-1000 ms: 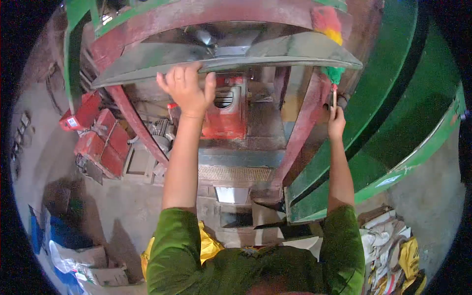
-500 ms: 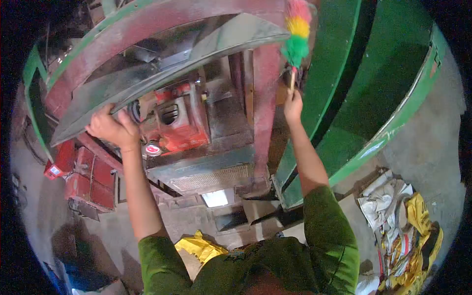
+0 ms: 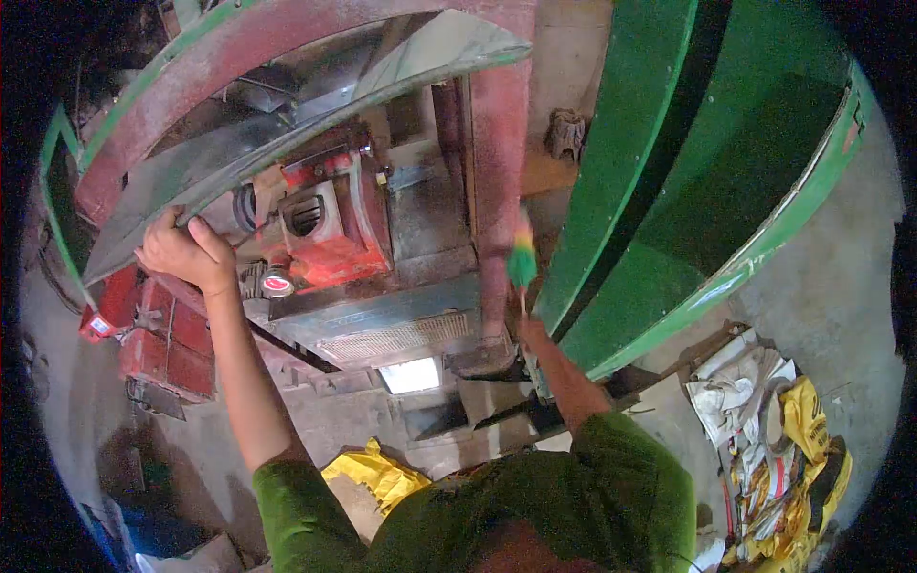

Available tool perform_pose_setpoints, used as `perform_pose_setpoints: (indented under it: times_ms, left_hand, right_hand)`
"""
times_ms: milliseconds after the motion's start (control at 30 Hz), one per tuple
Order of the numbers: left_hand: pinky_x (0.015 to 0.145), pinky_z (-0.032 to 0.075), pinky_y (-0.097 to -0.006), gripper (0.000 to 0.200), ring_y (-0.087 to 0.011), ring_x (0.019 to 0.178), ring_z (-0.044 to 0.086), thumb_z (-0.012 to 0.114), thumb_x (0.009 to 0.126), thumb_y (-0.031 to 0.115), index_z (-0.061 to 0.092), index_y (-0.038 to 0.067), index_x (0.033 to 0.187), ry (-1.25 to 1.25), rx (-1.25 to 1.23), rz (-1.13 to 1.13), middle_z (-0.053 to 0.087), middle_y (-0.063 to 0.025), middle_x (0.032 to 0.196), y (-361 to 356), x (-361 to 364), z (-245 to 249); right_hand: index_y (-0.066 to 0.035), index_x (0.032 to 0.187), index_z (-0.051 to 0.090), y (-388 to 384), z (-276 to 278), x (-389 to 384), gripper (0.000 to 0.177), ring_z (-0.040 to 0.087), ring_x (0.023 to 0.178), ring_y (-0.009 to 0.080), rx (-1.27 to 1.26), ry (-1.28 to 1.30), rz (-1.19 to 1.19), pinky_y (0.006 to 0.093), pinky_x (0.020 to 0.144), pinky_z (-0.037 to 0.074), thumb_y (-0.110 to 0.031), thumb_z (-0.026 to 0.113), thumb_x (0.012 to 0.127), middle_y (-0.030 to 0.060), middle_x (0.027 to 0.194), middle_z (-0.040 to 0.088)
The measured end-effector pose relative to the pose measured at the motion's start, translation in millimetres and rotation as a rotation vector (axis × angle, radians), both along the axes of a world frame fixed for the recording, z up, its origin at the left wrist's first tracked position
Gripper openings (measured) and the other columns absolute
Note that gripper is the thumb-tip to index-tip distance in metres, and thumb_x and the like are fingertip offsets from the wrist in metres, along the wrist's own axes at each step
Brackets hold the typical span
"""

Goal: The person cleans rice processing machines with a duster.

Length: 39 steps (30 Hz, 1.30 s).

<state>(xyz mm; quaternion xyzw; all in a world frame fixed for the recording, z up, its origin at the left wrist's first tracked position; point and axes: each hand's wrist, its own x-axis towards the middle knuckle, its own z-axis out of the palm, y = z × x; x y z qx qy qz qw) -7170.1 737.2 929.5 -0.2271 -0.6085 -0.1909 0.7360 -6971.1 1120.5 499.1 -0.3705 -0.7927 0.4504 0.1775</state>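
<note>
My left hand (image 3: 188,252) is closed round the lower edge of a long grey panel (image 3: 315,124), which slants up inside a red and green frame. In my right hand (image 3: 537,336) is the thin handle of a duster (image 3: 522,265) with green and yellow bristles, blurred by motion. The duster is upright, in front of the foot of a red post (image 3: 497,162) and left of a large green door (image 3: 697,172). Beyond the panel's edge sits a red machine (image 3: 334,239) with a square pale opening and a round red and white cap (image 3: 277,285).
Red metal boxes (image 3: 167,334) stand at the left. A perforated panel (image 3: 396,334) runs below the machine. White and yellow sacks (image 3: 764,430) are heaped on the floor at the right, and another yellow sack (image 3: 377,475) lies close to my body.
My right hand has brought the duster down and left, from high beside the green door to the foot of the red post. My left hand keeps its hold on the panel.
</note>
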Motion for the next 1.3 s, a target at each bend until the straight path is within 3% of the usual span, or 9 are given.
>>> perform_pose_setpoints:
  times_ms: [167,200,233,267,333,467,867,1000,1300]
  left_hand:
    - [0.087,0.021,-0.0467,0.036,-0.0278,0.092,0.044,0.037,0.079,0.037,0.051,0.007,0.093,-0.009,-0.006,0.081,0.051,-0.01,0.09,-3,-2,-1]
    - [0.087,0.022,-0.047,0.037,-0.0281,0.091,0.045,0.037,0.079,0.038,0.052,0.007,0.093,0.0,0.002,0.079,0.051,-0.0103,0.089,-2,-1,0]
    - [0.087,0.022,-0.0472,0.037,-0.0284,0.09,0.045,0.037,0.079,0.038,0.052,0.007,0.092,0.007,0.01,0.076,0.052,-0.0106,0.088,-2,-1,0]
    - [0.087,0.022,-0.0472,0.037,-0.0284,0.09,0.045,0.037,0.079,0.038,0.052,0.007,0.092,0.002,0.005,0.076,0.052,-0.0106,0.088,-2,-1,0]
    - [0.087,0.023,-0.0469,0.039,-0.0294,0.087,0.046,0.036,0.079,0.039,0.053,0.006,0.09,-0.024,-0.017,0.064,0.053,-0.0112,0.085,-3,0,2]
    - [0.086,0.023,-0.0467,0.04,-0.03,0.085,0.047,0.036,0.079,0.041,0.054,0.006,0.088,0.022,-0.004,0.044,0.054,-0.0112,0.083,-2,0,2]
    - [0.089,0.02,-0.0468,0.032,-0.0271,0.09,0.044,0.043,0.076,0.035,0.05,0.008,0.092,-0.044,-0.039,0.036,0.049,-0.0087,0.086,-6,-1,0]
    - [0.089,0.02,-0.0473,0.032,-0.0271,0.091,0.044,0.043,0.076,0.035,0.051,0.008,0.092,-0.033,-0.027,0.042,0.05,-0.0094,0.087,-6,-4,0]
    - [0.087,0.023,-0.0461,0.032,-0.0268,0.086,0.047,0.044,0.076,0.037,0.053,0.009,0.088,-0.022,-0.044,0.069,0.053,-0.0069,0.082,-8,-4,0]
  right_hand:
    - [-0.002,0.078,0.06,84,-68,-34,0.017,0.054,0.063,0.0258,1.003,-1.02,0.686,0.0391,0.055,0.045,-0.015,0.049,0.078,0.0112,0.071,0.056]
    - [-0.001,0.111,0.046,64,67,-19,0.034,0.055,0.068,0.0281,0.479,-0.414,0.188,0.0416,0.062,0.043,-0.017,0.042,0.082,0.0197,0.075,0.054]
    - [-0.002,0.12,0.038,82,106,-23,0.039,0.054,0.078,0.031,0.939,-0.122,0.24,0.0439,0.071,0.041,-0.015,0.039,0.083,0.0221,0.086,0.054]
    - [-0.002,0.12,0.037,76,186,-29,0.039,0.052,0.08,0.0326,0.539,0.182,0.055,0.0443,0.073,0.04,-0.013,0.036,0.083,0.0237,0.09,0.053]
    - [0.003,0.084,0.052,90,287,-46,0.026,0.052,0.071,0.0399,0.666,0.575,-0.035,0.0427,0.063,0.042,-0.02,0.041,0.084,0.0249,0.079,0.054]
    - [-0.001,0.085,0.053,46,418,-27,0.026,0.053,0.072,0.037,0.672,0.756,-0.181,0.0396,0.065,0.041,-0.022,0.04,0.085,0.0215,0.077,0.055]
    - [0.0,0.097,0.043,-98,-16,48,0.023,0.05,0.069,0.039,0.597,0.175,0.083,0.0456,0.06,0.039,-0.018,0.037,0.086,0.0233,0.071,0.048]
    - [0.0,0.093,0.048,-100,4,82,0.025,0.052,0.069,0.0388,0.265,-0.056,0.009,0.0457,0.061,0.041,-0.022,0.037,0.085,0.0227,0.075,0.051]
    - [-0.009,0.092,0.054,-6,258,42,0.022,0.055,0.064,0.0365,0.834,0.097,-0.132,0.0446,0.056,0.044,-0.026,0.043,0.083,0.0195,0.07,0.057]
